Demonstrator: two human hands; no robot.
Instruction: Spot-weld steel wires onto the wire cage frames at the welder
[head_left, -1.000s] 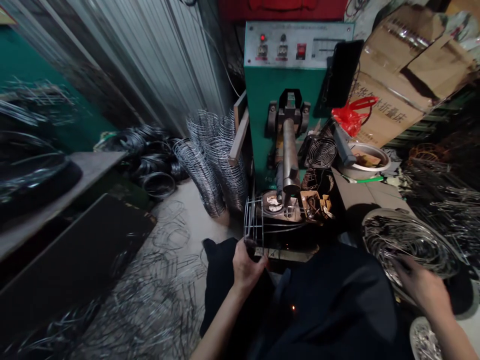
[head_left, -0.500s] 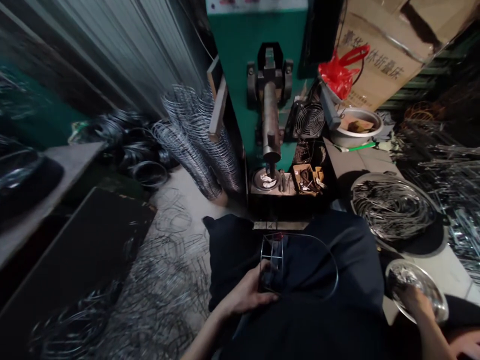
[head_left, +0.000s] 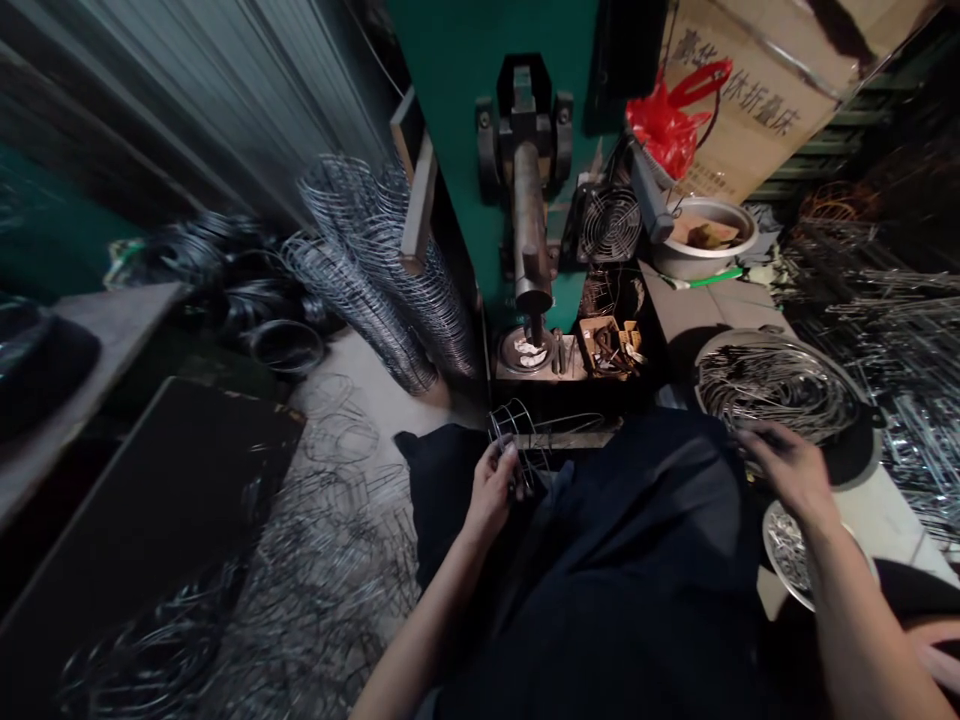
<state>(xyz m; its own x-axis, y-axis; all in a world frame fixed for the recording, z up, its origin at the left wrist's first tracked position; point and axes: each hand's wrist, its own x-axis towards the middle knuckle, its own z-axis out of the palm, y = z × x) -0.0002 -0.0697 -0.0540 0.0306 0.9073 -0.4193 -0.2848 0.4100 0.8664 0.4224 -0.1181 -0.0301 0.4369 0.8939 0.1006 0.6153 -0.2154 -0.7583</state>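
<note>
My left hand (head_left: 493, 487) is closed on a small round wire frame (head_left: 517, 420), held over my lap close to the front of the machine. A thin wire loop reaches from the frame toward the right. My right hand (head_left: 796, 474) is in the air beside the left rim of a round tray (head_left: 862, 465) of bent wires (head_left: 772, 392). Its fingers are pressed together; whatever they hold is too small and dark to make out. Below that forearm, a metal bowl (head_left: 780, 575) of small shiny pieces is partly covered.
Ahead stands a green machine (head_left: 442, 60) with a steel ram (head_left: 531, 220) above a round plate (head_left: 512, 348). A parts box (head_left: 600, 350) and a fan (head_left: 611, 222) are beside it. Stacked wire rings (head_left: 375, 270) lean at left; loose wires (head_left: 322, 540) cover the floor.
My right hand has come out of the metal bowl and moved up and left. My left hand has lifted the wire frame forward toward the machine and turned it.
</note>
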